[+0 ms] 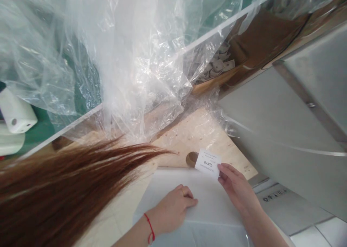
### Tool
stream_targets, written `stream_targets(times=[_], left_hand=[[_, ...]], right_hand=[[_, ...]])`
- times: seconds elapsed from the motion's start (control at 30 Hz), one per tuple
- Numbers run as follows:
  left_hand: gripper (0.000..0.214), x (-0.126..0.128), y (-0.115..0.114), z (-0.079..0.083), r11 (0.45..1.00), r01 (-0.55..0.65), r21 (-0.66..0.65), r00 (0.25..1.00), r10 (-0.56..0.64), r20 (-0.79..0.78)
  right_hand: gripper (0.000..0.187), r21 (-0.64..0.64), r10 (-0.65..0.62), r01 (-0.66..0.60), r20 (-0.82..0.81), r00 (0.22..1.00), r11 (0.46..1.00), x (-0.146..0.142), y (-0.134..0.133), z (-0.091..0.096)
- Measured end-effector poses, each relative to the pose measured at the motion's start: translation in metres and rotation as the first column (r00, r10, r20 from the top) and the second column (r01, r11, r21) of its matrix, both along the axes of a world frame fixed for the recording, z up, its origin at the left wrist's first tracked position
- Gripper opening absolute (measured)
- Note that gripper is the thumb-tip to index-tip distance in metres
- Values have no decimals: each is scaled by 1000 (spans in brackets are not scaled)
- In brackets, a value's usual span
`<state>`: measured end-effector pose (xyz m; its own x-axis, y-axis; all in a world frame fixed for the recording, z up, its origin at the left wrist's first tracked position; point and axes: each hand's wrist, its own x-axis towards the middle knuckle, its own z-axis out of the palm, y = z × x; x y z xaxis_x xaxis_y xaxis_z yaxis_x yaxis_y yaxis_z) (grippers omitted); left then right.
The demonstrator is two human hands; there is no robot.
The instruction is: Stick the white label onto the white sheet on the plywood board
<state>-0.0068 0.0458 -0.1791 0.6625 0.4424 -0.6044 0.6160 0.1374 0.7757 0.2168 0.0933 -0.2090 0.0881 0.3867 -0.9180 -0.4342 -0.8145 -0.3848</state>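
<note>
Head view: the right hand pinches the tag by its edge, at one o'clock from the left hand, whose fingers curl over the sheet, grip unclear. A loose pinch could drop the tag into the hole; hair at nine o'clock might catch.

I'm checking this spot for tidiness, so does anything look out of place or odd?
Yes. Long hair hangs across the left, its loose ends by the pale wooden board, oddly near the work. Crumpled clear plastic film spills untidily past the green table. The label in the right hand reads upside down.
</note>
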Motion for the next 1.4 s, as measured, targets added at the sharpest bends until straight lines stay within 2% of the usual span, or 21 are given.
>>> stream_targets(times=[0.13,0.2,0.3,0.43,0.5,0.6,0.67,0.7,0.8,0.83,0.87,1.0,1.27,1.4], left_hand=[[28,6,6,0,983,133,124,991,-136,16],[24,7,5,0,979,155,135,987,-158,17],[32,5,-1,-1,997,34,73,999,-37,31],[42,0,-9,-6,989,-145,28,988,143,59],[41,-1,-9,-6,991,-131,20,989,129,66],[31,0,-8,-2,999,0,48,998,-3,60],[27,1,-10,1,998,29,63,999,-31,29],[29,2,-11,2,998,4,60,1000,-4,-8],[45,1,-14,5,984,-177,35,967,180,-180],[48,1,-13,5,979,-200,34,957,203,-206],[49,0,-12,5,982,-187,38,960,191,-205],[35,-1,-10,4,998,-4,68,993,12,-116],[36,0,-11,9,996,-19,82,999,21,-35],[27,1,-1,10,975,149,167,989,-148,-19]], right_hand=[[45,-1,2,-2,10,1000,1000,-1,0,1],[46,-5,10,-10,15,1000,1000,-1,1,2],[46,-15,16,-15,21,1000,1000,-1,1,3],[45,-18,10,-10,14,1000,1000,0,1,0],[45,-17,8,-7,10,1000,1000,0,1,-2],[44,-22,10,-10,5,1000,1000,0,1,-3],[44,-28,12,-12,4,1000,1000,0,2,-2],[45,-29,11,-10,7,1000,1000,0,2,-2],[46,-26,3,-3,12,1000,1000,0,2,-2],[46,-24,0,0,15,1000,1000,0,2,-2],[46,-23,-2,3,16,1000,1000,0,2,-2],[46,-22,-7,8,15,1000,1000,0,2,-2],[46,-19,-13,14,16,1000,1000,0,2,-2],[45,-13,-10,10,15,1000,1000,0,1,-1]])
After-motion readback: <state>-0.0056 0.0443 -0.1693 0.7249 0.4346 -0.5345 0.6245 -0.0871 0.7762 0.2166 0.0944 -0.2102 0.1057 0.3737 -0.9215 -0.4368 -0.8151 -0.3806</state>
